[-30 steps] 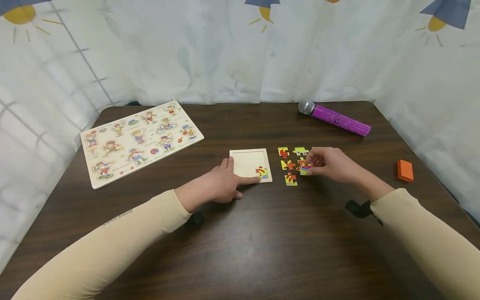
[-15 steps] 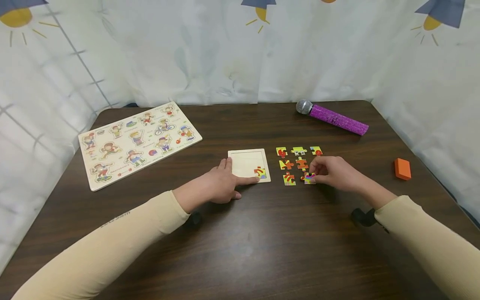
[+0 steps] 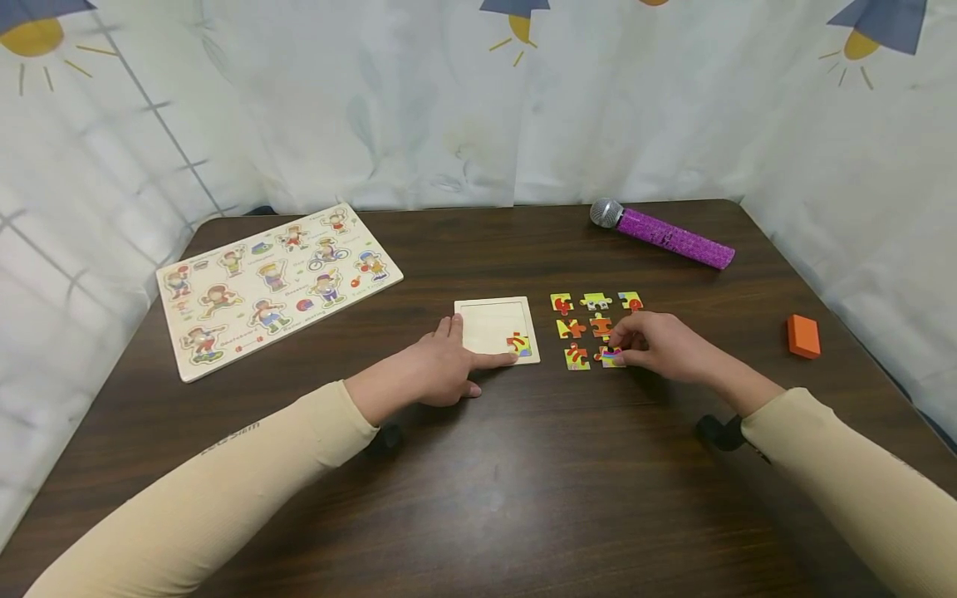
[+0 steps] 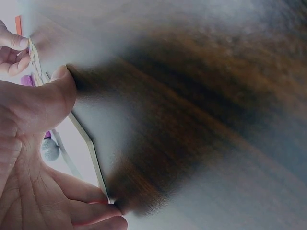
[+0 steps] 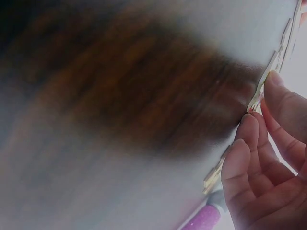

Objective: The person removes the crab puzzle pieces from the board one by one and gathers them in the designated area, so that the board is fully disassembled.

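In the head view my left hand [image 3: 443, 364] lies against the left and front of a small square wooden puzzle tray [image 3: 493, 301]. Its index finger stretches to a red and yellow puzzle piece [image 3: 525, 345] in the tray's near right corner. To the right, my right hand [image 3: 665, 345] pinches a rainbow-striped puzzle piece [image 3: 611, 358] at the table surface. In the right wrist view the thumb and fingertips meet on that piece [image 5: 257, 96]. Several loose pieces lie in rows beside it, among them an orange piece [image 3: 601, 326] and a red and yellow piece [image 3: 576, 358].
A large wooden board [image 3: 247, 345] with printed figures lies at the back left of the dark table [image 3: 478, 490]. A purple microphone [image 3: 673, 240] lies at the back right. Near the right edge stands an orange block [image 3: 803, 336]. White curtains hang behind.
My right hand has brought the rainbow-striped piece nearer the front of the table and lowered it into the near row, then shifted it slightly left. My left hand stays in place.
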A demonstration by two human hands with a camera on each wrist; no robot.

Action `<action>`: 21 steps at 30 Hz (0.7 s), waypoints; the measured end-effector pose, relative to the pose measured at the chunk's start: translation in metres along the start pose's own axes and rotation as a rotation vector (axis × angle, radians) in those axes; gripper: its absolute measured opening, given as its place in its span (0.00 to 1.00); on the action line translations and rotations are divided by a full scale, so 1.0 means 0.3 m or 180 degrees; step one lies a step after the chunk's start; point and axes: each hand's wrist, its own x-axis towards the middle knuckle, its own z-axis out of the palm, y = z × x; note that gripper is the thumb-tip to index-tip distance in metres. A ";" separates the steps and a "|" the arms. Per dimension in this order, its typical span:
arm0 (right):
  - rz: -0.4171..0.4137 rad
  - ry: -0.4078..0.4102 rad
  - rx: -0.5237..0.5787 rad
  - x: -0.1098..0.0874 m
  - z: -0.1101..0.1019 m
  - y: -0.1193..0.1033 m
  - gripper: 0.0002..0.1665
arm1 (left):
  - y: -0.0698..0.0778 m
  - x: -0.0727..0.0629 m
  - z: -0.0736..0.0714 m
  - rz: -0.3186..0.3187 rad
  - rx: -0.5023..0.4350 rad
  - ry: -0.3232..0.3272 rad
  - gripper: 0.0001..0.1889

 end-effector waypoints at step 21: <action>0.0010 -0.0041 0.0014 -0.001 0.002 0.002 0.07 | 0.002 -0.006 -0.005 0.0002 -0.0028 -0.0030 0.33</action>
